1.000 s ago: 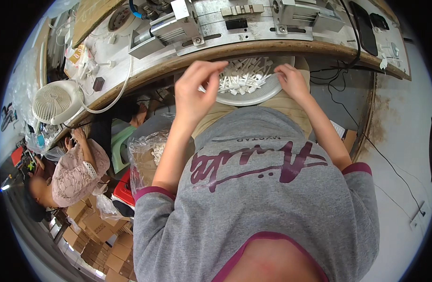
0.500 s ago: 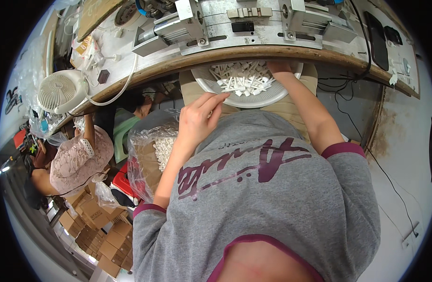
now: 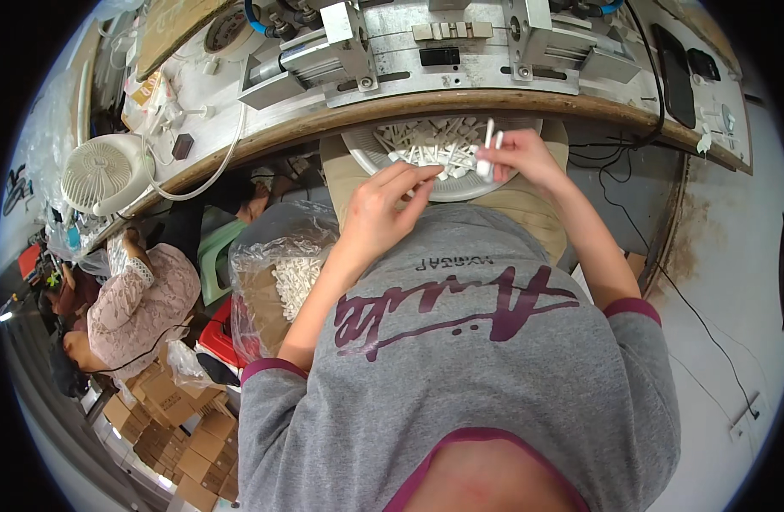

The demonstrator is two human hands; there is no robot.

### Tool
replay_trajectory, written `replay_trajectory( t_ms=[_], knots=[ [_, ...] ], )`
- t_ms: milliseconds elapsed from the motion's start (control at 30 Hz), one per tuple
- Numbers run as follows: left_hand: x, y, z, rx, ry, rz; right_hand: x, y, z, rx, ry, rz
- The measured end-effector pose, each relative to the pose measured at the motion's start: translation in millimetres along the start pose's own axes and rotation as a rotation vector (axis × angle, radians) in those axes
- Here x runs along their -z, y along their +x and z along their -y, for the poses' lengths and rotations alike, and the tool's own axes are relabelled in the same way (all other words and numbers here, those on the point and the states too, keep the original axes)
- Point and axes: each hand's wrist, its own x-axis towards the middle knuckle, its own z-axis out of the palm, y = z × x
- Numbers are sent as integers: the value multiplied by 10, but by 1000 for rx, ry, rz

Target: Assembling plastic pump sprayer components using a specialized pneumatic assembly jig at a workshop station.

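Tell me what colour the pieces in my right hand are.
White pieces, clearest in the head view.

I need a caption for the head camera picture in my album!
Right hand holds small white pieces over a pale basin of more, left hand nearby.

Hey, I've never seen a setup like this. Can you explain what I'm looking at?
Sure. There's no robot here, only a person's bare hands. A wide fisheye camera on their head looks down, so straight edges bend. The right hand holds some small white stick-like pieces. The left hand is curled near the round white basket; whether it grips anything isn't clear. More white parts lie in the basket at the person's lap. Ahead, the workbench carries a metal fixture, with a white fan at its left.
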Motion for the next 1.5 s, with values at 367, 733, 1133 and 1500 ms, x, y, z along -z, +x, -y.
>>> replay_trajectory(
  t_ms=[367, 733, 1133, 1500],
  knots=[
    [-1, 78, -321, -230, -287, 40, -515, -806, 710, 176, 351, -26],
    [235, 508, -428, -314, 180, -286, -439, -804, 1019, 411, 357, -246],
    [321, 1119, -422, -458, 878, -128, -346, -889, 1253, 364, 347, -364],
    [494, 947, -626, -379, 157, -87, -320, -737, 1340, 413, 601, -294]
  ],
)
